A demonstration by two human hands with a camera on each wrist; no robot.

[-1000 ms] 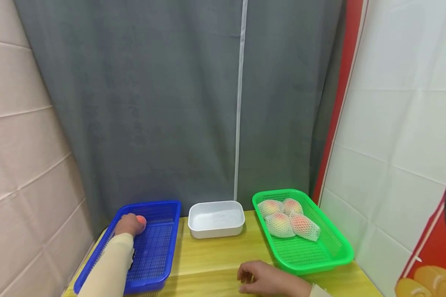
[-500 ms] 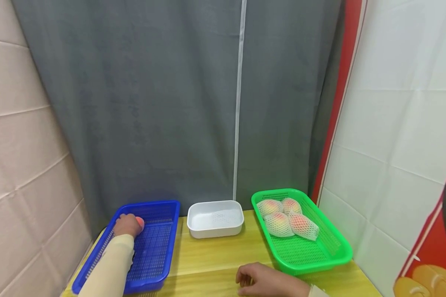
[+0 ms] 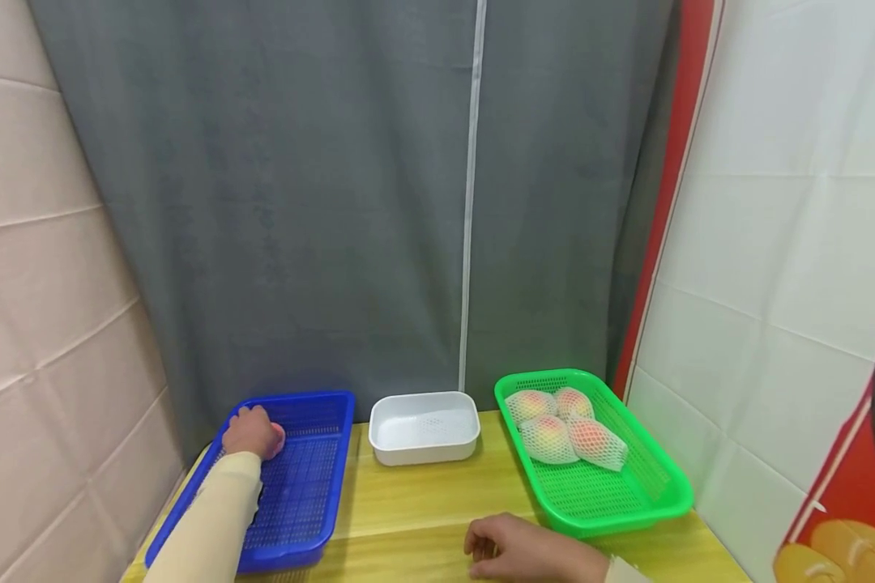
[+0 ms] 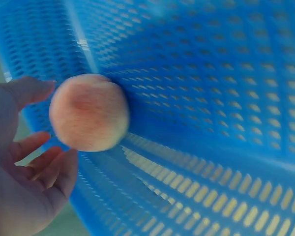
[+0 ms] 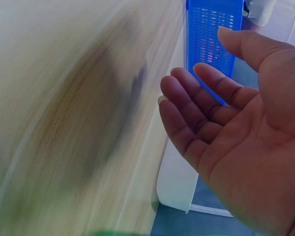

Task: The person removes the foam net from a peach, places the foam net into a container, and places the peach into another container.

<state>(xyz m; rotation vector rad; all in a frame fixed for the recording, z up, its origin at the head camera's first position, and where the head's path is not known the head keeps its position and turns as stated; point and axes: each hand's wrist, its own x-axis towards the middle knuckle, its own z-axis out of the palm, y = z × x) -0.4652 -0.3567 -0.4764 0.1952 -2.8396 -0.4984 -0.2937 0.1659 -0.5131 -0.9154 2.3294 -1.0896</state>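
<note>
A pink and cream peach [image 4: 90,113] lies in the far left corner of the blue basket [image 3: 313,478]. Close beside it is my left hand [image 3: 251,431], thumb and fingers spread apart; in the left wrist view the fingertips [image 4: 69,158] come right up to the fruit without curling round it. The head view shows only the peach's right side, the hand hiding the rest. My right hand [image 3: 528,547] holds nothing and lies low over the table in front, its fingers loosely bent. To its upper right, the green basket [image 3: 620,494] carries several fruits in white foam nets [image 3: 550,441].
Between the two baskets stands a white plastic container [image 3: 424,455] at the back of the wooden table [image 3: 394,518]. Behind it hangs a grey curtain [image 3: 321,202]. White panels close in both sides.
My left hand has risen slightly and its fingers have loosened from the peach, which rests in the blue basket. The right hand has hardly moved.
</note>
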